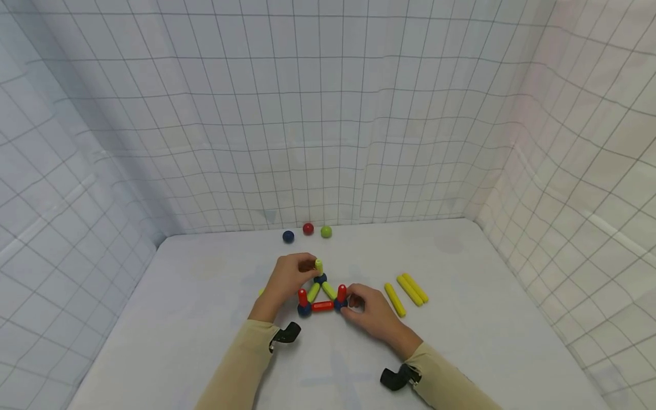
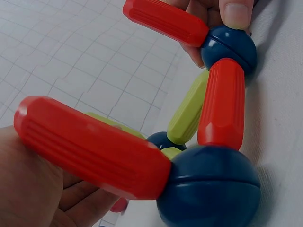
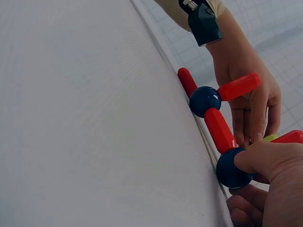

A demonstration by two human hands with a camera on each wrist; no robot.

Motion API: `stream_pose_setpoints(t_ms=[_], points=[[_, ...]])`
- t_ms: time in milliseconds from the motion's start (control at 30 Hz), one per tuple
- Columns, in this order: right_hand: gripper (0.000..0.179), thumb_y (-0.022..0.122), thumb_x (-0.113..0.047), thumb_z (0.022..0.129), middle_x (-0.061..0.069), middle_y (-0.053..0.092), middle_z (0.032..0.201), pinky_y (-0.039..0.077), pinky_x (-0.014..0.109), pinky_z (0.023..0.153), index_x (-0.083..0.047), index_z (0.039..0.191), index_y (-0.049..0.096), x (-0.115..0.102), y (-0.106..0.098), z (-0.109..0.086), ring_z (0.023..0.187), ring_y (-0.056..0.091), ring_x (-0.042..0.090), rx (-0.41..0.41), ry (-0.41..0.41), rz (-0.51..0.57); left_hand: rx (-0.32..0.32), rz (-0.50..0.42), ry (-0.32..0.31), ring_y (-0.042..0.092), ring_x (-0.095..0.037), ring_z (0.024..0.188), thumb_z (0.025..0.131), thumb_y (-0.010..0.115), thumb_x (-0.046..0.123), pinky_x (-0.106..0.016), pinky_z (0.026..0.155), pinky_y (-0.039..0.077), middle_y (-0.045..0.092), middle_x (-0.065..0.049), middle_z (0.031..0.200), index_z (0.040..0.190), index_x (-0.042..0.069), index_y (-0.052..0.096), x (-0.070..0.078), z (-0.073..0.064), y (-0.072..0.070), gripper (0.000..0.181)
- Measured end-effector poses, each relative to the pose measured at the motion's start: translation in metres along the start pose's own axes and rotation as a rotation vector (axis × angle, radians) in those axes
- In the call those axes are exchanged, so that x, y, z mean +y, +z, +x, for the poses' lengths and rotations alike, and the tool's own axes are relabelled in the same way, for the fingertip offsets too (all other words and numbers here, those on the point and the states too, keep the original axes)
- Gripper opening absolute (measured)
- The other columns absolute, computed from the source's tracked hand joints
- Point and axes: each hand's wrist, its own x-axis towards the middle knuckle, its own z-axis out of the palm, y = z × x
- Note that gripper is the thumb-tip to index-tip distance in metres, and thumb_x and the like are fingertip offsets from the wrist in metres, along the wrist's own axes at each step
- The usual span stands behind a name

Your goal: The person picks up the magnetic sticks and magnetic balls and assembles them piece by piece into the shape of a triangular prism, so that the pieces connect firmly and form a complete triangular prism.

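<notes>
A triangle of three dark blue balls joined by rods stands on the table; its front side is a red rod (image 1: 323, 306), and the other two sides are yellow-green. Two upright red rods rise from the front balls. My left hand (image 1: 288, 279) pinches the upright yellow-green rod (image 1: 319, 266) above the far ball (image 1: 320, 278). With thumb and fingers, my right hand (image 1: 376, 313) grips the front right ball (image 3: 233, 169); in the right wrist view the thumb presses on its side. The front left ball (image 2: 208, 187) looms close in the left wrist view, untouched by a hand.
Three yellow rods (image 1: 394, 299) lie to the right of my right hand. Toward the back edge sit a blue ball (image 1: 288, 237), a red ball (image 1: 308, 229) and a green ball (image 1: 326, 232). Grid-patterned white cloth (image 1: 307, 142) hangs behind the table and along both sides.
</notes>
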Motion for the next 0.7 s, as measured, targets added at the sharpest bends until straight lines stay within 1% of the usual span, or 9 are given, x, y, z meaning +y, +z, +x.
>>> stream_pose_setpoints(t_ms=[200,333,433,500,600,700], points=[[0.024,0.085,-0.014,0.094,-0.014,0.065,0.095,0.055,0.031,0.078,-0.025,0.108,0.07,0.001,0.001,0.0,0.087,0.062,0.009,0.005,-0.007,0.002,-0.009,0.003,-0.005,0.075,-0.019,0.103,0.096,0.086,0.017,-0.045,0.097,0.06,0.079,0.001,0.109,0.12,0.01,0.079,0.001,-0.001,0.0,0.026],[0.024,0.085,-0.015,0.094,-0.014,0.065,0.095,0.055,0.031,0.078,-0.025,0.109,0.07,0.001,0.001,0.001,0.087,0.062,0.009,0.006,-0.004,-0.002,0.006,-0.008,-0.01,0.074,-0.019,0.103,0.098,0.084,0.019,-0.044,0.097,0.06,0.078,0.002,0.109,0.123,0.01,0.079,0.002,-0.002,-0.008,0.027],[0.024,0.085,-0.015,0.094,-0.014,0.065,0.094,0.055,0.031,0.078,-0.026,0.11,0.07,0.002,0.001,0.0,0.087,0.062,0.01,0.002,0.009,-0.006,0.038,0.004,0.008,0.074,-0.022,0.104,0.099,0.083,0.017,-0.044,0.096,0.06,0.078,-0.001,0.111,0.124,0.007,0.078,0.003,-0.002,-0.021,0.027],[0.024,0.085,-0.015,0.094,-0.014,0.064,0.094,0.054,0.031,0.078,-0.025,0.11,0.07,0.002,0.001,0.0,0.086,0.062,0.01,0.0,0.017,-0.01,0.059,0.026,0.028,0.074,-0.025,0.105,0.1,0.081,0.016,-0.046,0.096,0.06,0.077,-0.004,0.113,0.125,0.005,0.077,0.002,0.002,-0.032,0.028],[0.024,0.085,-0.016,0.094,-0.013,0.064,0.093,0.054,0.031,0.078,-0.025,0.11,0.07,0.001,0.001,-0.001,0.086,0.061,0.01,0.001,0.015,-0.014,0.096,0.063,0.04,0.073,-0.029,0.106,0.101,0.08,0.015,-0.048,0.095,0.06,0.077,-0.009,0.114,0.125,0.003,0.077,-0.005,0.014,-0.051,0.027],[0.023,0.085,-0.015,0.095,-0.013,0.065,0.094,0.055,0.031,0.078,-0.025,0.109,0.07,0.001,0.001,-0.001,0.086,0.061,0.01,0.007,-0.004,-0.012,0.117,0.112,0.029,0.072,-0.034,0.109,0.102,0.078,0.013,-0.051,0.095,0.059,0.075,-0.014,0.118,0.127,0.002,0.076,-0.018,0.03,-0.066,0.027]])
